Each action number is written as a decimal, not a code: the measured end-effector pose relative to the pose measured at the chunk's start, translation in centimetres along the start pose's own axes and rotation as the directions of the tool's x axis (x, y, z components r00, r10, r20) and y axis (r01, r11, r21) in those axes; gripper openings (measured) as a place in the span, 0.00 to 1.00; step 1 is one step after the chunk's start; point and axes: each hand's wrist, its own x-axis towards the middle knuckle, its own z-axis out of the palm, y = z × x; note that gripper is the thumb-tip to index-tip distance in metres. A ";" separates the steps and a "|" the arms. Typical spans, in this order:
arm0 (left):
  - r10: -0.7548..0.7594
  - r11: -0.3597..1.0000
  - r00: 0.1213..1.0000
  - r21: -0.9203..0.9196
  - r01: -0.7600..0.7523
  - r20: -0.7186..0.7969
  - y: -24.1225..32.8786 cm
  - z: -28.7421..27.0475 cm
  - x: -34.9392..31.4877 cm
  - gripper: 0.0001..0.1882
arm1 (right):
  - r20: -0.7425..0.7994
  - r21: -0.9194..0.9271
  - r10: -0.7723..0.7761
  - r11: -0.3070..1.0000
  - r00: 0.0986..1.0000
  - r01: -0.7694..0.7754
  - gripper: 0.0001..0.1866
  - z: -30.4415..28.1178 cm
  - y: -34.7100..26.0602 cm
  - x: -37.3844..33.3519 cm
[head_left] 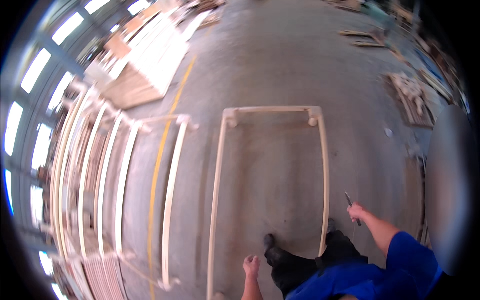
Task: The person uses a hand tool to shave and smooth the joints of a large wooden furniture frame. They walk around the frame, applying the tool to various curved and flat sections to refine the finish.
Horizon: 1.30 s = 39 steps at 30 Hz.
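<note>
My right hand [355, 211] is closed around a slim dark hand tool [348, 199] with a narrow end pointing away from me; its exact kind is unclear. It is held out to the right of a pale wooden frame [217, 172], apart from it. My left hand [251, 266] hangs low over the inside of the frame with its fingers curled and nothing visible in them. The long rectangular frame has short rounded legs at its far corners. Its right rail passes between my legs, with one foot inside and the other just outside.
To the left, several similar wooden frames [172, 200] stand in a row beside a yellow floor line [159, 165]. A bright stack of boards [145, 75] lies at the far left. Wood scraps [410, 97] lie along the right, near a large blurred grey shape [450, 190].
</note>
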 end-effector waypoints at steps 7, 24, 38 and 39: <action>-0.037 0.974 0.999 0.223 0.043 -0.031 -4.2 1.4 -5.9 0.29 | -0.092 0.112 0.113 0.988 0.989 -0.103 0.09 -4.9 8.2 -0.1; 0.027 0.880 1.000 0.474 -0.018 -0.012 2.4 -18.6 14.1 0.21 | -0.060 0.109 0.346 0.935 0.936 -0.339 0.20 9.4 15.5 -9.3; 0.306 0.407 0.952 0.908 -0.103 -0.030 7.9 -10.9 39.7 0.45 | -0.302 0.385 0.458 0.861 0.836 -0.332 0.16 17.4 14.9 20.0; 0.364 0.402 0.928 0.912 -0.083 -0.076 7.8 -12.4 43.0 0.45 | -0.393 0.315 0.441 0.889 0.807 -0.333 0.16 19.1 13.7 23.2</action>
